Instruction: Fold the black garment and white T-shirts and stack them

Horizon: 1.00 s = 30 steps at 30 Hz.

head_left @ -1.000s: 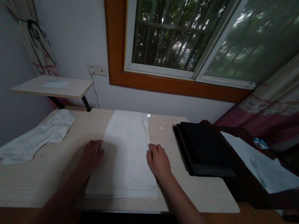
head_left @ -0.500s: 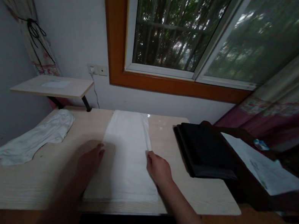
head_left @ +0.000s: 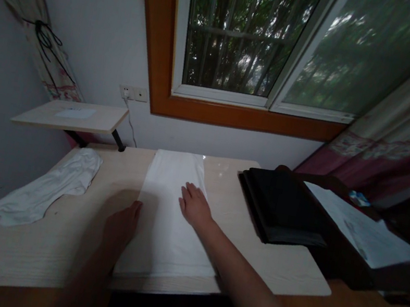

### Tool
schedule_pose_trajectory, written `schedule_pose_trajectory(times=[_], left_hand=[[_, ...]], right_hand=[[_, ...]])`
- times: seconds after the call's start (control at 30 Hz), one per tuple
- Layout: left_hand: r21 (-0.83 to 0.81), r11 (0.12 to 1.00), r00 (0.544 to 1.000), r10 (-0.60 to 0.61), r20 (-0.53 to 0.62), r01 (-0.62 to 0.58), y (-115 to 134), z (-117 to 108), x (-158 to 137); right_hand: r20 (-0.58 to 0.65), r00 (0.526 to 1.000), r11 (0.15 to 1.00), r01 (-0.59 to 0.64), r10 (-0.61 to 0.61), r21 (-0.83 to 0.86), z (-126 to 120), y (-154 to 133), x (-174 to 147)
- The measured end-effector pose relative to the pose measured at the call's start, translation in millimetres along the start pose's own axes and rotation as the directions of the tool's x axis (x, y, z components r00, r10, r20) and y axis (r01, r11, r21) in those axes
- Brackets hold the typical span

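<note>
The pale cloth (head_left: 168, 245) lies flat in a long strip down the middle of the counter (head_left: 268, 265), its lower end near the edge closest to the person and its far end close to the back edge. The hands are apart from each other: the right hand (head_left: 194, 205) appears laid palm down on the upper right part of the cloth, fingers loosely extended and gripping nothing, while the left hand (head_left: 121, 226) is at the left border with its fingers curled in shadow, so whether it pinches the fabric cannot be told. The likeliest trouble is creasing: if the right palm pressed and slid sideways without the left side being anchored, the thin material could ruck up beneath it. Should the layers that seem to show along the lower end shift over one another, through uneven pressure, the borders would go out of line. A sleeve or forearm trailing over the right border could drag that side askew, and a pull toward the body might bring the lower end over the counter's edge. The crumpled white garment (head_left: 50, 187) at the left and the dark stack (head_left: 285, 205) at the right are well apart from the cloth, so snagging either seems unlikely.
</note>
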State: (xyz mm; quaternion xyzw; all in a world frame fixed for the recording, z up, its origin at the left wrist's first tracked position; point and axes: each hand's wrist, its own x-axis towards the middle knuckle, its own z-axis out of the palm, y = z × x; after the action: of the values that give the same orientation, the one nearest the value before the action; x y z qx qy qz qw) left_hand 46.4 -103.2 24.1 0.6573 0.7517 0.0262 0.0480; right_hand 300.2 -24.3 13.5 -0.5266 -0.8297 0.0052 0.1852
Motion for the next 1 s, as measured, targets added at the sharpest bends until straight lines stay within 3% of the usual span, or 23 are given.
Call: schedule_pose_trajectory(times=[0.13,0.23,0.33,0.47,0.67,0.8,1.0], left_hand=[[0.004,1.000,1.000,0.008,0.009,-0.009,-5,2,0],[-0.009,1.000,1.000,0.006,0.012,-0.005,-6,2,-1],[-0.009,1.000,1.000,0.003,0.001,-0.003,-6,1,-1],[-0.066,0.997,1.000,0.028,-0.013,-0.029,-9,4,1],[-0.338,0.940,0.999,0.037,-0.021,-0.042,-22,10,9],[-0.456,0.890,1.000,-0.013,-0.007,0.008,-27,11,11],[-0.523,0.852,0.999,-0.021,-0.033,0.000,-28,11,10]], right_hand=[[0.048,0.998,1.000,-0.026,0.026,0.000,16,6,13],[0.074,0.986,0.989,-0.146,0.148,-0.035,10,31,17],[0.118,0.942,0.948,-0.306,0.314,-0.084,-2,65,19],[0.126,0.922,0.930,-0.357,0.366,-0.083,-10,94,18],[0.015,0.931,0.924,-0.363,0.364,0.119,-12,85,26],[0.063,0.917,0.883,-0.398,0.395,0.249,-10,71,33],[0.168,0.872,0.866,-0.482,0.459,0.136,-16,58,30]])
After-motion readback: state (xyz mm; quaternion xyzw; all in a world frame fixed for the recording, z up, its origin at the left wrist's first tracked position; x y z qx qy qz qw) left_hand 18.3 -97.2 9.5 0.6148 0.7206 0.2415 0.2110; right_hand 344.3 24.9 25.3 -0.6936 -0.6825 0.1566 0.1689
